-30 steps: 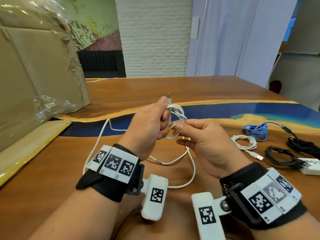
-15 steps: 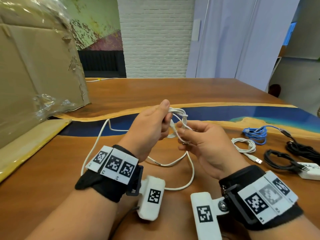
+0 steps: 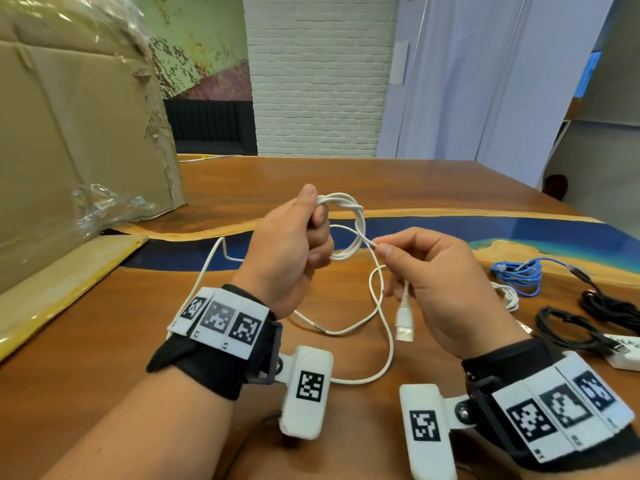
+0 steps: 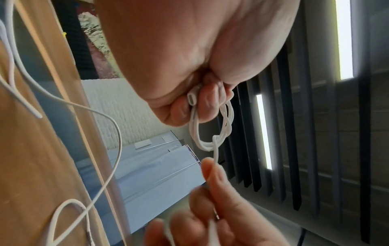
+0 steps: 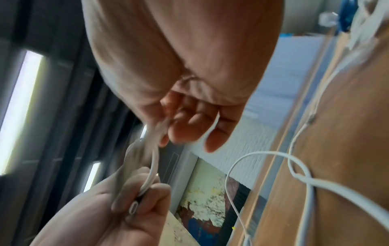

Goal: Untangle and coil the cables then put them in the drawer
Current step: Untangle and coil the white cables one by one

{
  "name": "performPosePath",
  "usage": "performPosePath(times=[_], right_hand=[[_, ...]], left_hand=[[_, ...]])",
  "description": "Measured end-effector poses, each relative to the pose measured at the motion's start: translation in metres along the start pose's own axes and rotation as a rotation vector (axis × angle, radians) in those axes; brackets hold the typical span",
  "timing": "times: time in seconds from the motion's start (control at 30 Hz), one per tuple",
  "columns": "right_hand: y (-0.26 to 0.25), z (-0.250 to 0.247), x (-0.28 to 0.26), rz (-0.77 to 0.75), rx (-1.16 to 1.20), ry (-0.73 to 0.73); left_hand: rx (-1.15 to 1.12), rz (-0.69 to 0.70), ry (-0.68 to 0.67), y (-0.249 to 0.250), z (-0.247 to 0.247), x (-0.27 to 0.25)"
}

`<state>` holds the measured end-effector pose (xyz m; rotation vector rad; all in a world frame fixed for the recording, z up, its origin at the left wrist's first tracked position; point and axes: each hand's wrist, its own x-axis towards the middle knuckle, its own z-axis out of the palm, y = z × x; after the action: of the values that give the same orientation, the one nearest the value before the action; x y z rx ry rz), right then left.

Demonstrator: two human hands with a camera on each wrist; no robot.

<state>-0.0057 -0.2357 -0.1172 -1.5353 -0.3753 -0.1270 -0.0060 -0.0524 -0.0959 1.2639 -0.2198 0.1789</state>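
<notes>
My left hand (image 3: 317, 216) grips a small coil of the white cable (image 3: 348, 206) above the table. In the left wrist view its curled fingers (image 4: 185, 109) also hold a white plug (image 4: 192, 98) against the loops (image 4: 210, 134). To the right, my right hand (image 3: 381, 245) pinches one strand leaving the coil. A white USB plug (image 3: 405, 320) hangs below that hand. The slack cable (image 3: 381, 344) loops down onto the wooden table (image 3: 346, 174). The right wrist view is blurred and shows my right fingers (image 5: 189, 133) on the strand.
Coiled on the table at the right lie a blue cable (image 3: 519, 271), a white cable (image 3: 509, 294) and black cables (image 3: 568, 327) by a white adapter (image 3: 627, 353). A large cardboard box (image 3: 69, 133) wrapped in plastic stands at the left.
My right hand has drawn away from the left toward the right, pulling a strand out of the coil. The USB plug that pointed up between the hands now hangs under the right hand.
</notes>
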Motion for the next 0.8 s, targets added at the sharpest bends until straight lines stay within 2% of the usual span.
performPosePath(times=[0.1, 0.3, 0.47, 0.63, 0.8], right_hand=[[0.002, 0.0, 0.0, -0.057, -0.196, -0.001], [0.005, -0.001, 0.0, -0.032, -0.236, 0.06], [0.009, 0.011, -0.002, 0.051, 0.02, 0.108], [0.006, 0.017, -0.004, 0.175, 0.401, 0.032], [0.01, 0.019, -0.003, 0.225, 0.436, 0.091]], left_hand=[[-0.052, -0.031, -0.054, 0.0, 0.001, -0.002], [-0.084, -0.041, -0.109, -0.005, 0.01, -0.006], [-0.048, -0.017, -0.108, -0.01, 0.012, -0.005], [0.036, 0.042, -0.097, -0.011, 0.013, -0.006], [0.092, 0.053, -0.153, -0.013, 0.016, -0.007]])
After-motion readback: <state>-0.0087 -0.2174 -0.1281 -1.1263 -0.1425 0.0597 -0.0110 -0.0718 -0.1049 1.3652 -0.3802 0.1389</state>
